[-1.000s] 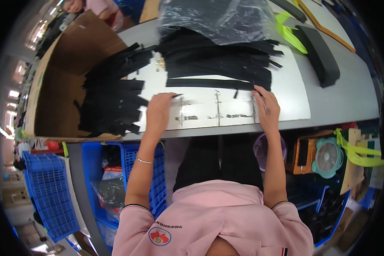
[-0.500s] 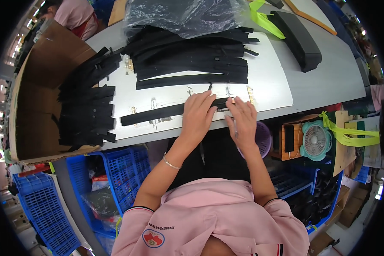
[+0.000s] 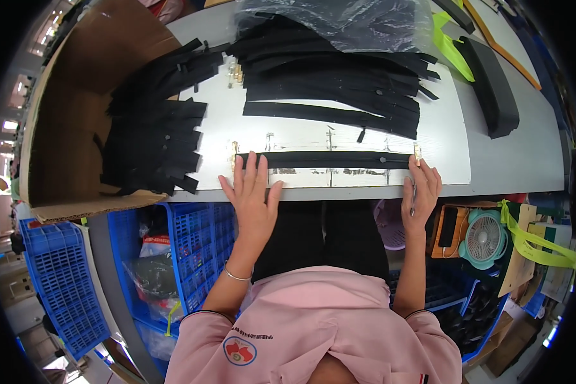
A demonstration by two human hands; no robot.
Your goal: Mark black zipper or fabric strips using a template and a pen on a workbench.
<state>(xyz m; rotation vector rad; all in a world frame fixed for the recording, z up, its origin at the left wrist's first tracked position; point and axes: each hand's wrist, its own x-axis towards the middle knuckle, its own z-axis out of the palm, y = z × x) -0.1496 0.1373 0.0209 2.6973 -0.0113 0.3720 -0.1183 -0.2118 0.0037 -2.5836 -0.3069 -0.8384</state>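
Pinning a strap flat: both hands lie open, palms down, on the near edge of the white board, fingertips on the two ends of one black strap.
Cardboard sheet [image 3: 77,115]: brown, matte, bent upward at the left end of the table, with its near edge overhanging the blue crates.
Left stack of straps [image 3: 150,137]: black, flat, woven-looking bands fanned loosely over the board's left edge and onto the cardboard; ends uneven.
Left hand [image 3: 253,192]: flat and spread, gripping nothing; fingertips press the strap's left end.
Black strap [image 3: 326,159]: long, narrow, dull black, stretched parallel to the board's near edge, a small stud near its right end, brass-coloured ends.
White board [image 3: 339,137]: smooth, slightly glossy, marked with dark ticks and smudges along the near edge.
Back pile of straps [image 3: 333,77]: more black bands, overlapping, partly under crinkled clear plastic sheeting [image 3: 339,19] at the far edge.
Right hand [image 3: 419,192]: open, fingers extended onto the strap's right end beside the brass fitting, holding nothing closed.
Risk, slipping: on the smooth board the strap could probably slide or bow out of line if one hand lifts first.
Risk, snagging: the left stack looks loose enough to spill off the edge if a sleeve or wrist brushes it.
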